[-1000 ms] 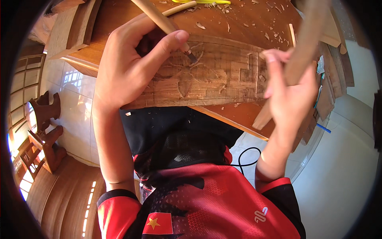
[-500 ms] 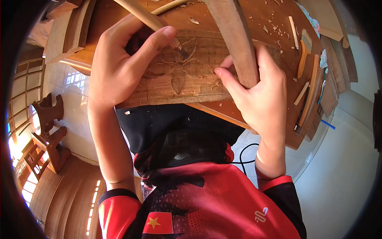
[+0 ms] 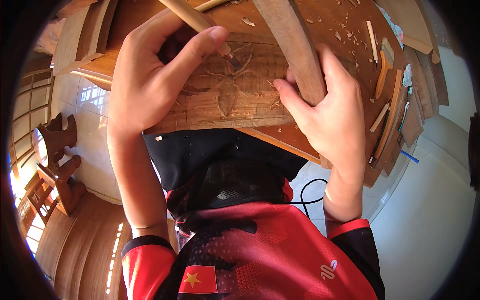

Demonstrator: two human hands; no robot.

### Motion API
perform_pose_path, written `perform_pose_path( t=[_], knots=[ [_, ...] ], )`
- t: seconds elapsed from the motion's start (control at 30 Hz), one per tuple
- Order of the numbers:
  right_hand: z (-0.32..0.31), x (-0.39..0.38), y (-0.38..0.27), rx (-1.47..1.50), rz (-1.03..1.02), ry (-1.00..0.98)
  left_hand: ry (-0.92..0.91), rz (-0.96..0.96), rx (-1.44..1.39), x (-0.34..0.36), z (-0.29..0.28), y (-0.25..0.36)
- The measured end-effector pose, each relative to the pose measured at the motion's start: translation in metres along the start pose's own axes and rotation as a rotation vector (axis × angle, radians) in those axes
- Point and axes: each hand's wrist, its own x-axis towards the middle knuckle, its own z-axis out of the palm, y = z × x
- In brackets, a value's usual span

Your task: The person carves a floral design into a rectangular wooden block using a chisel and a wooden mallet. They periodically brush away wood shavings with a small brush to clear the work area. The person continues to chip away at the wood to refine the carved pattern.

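My left hand (image 3: 142, 87) grips a pale wooden chisel (image 3: 187, 15), its blade (image 3: 232, 62) resting on a carved board (image 3: 195, 112). The board lies at the edge of a wooden table, with raised and grooved lines in a plant-like pattern. A second pale rod runs behind the fingers, mostly hidden. In my right hand (image 3: 327, 115) is a long, thick wooden bar (image 3: 287, 35), which slants up toward the upper middle, over the board's right part. Its lower end passes behind the hand.
Wood shavings dot the tabletop (image 3: 340, 20). On the right lie a paintbrush (image 3: 384, 70), thin tools (image 3: 372, 42) and long planks (image 3: 422, 85). Stacked blocks (image 3: 85, 37) occupy the upper left. A carved wooden chair (image 3: 57, 180) stands at the left; a black cord (image 3: 315, 200) hangs below.
The wooden bar in my right hand has swung leftward across the board, uncovering the tools on the right. My left hand and the chisel have shifted slightly left.
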Motion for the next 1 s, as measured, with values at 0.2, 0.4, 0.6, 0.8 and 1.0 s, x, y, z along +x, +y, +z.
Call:
perform_pose_path(
  t=[0.2,0.4,0.6,0.8,1.0],
  knots=[
    [0.000,-0.004,0.005,0.062,-0.083,-0.032,0.002,0.047,0.022,0.001,0.000,-0.003],
    [-0.010,-0.001,0.006,-0.134,-0.244,-0.088,-0.056,0.062,0.051,0.002,-0.005,0.001],
    [-0.022,0.014,0.008,-0.237,-0.450,-0.226,-0.079,0.259,0.056,0.001,-0.015,-0.028],
    [-0.021,0.018,0.008,-0.183,-0.454,-0.188,0.014,-0.006,-0.055,-0.008,-0.011,-0.032],
    [-0.019,0.018,0.009,-0.216,-0.501,-0.185,-0.016,0.119,-0.094,-0.005,-0.011,-0.038]
  ],
)
